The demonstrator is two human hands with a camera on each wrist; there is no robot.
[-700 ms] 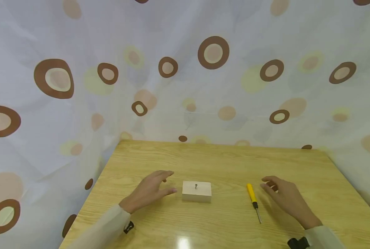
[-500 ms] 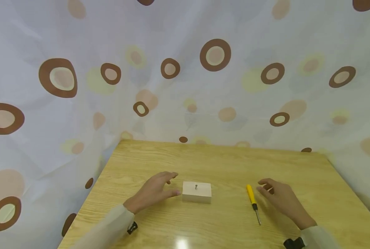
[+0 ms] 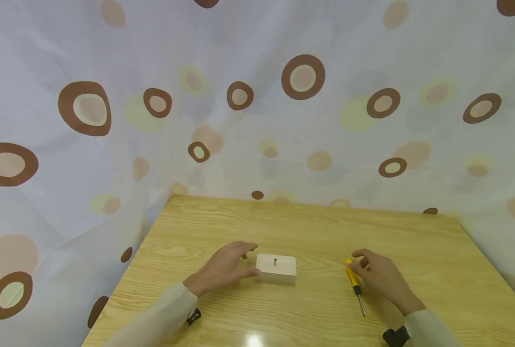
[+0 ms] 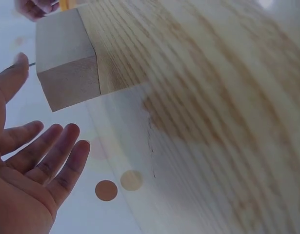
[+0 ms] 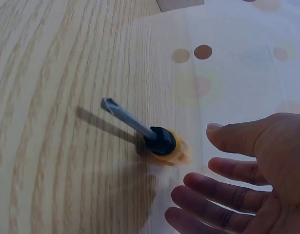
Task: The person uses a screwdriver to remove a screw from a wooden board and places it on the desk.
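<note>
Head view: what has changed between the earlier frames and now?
The left hand has moved right, up to the left end of the wooden block; contact can't be told. The right hand has moved left, to the handle end of the yellow screwdriver. Neither hand has gripped anything. The block, its standing screw and the screwdriver stay put.

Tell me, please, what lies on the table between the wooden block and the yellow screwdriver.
Only bare tabletop lies between the wooden block and the yellow screwdriver; the head view shows this stretch.
</note>
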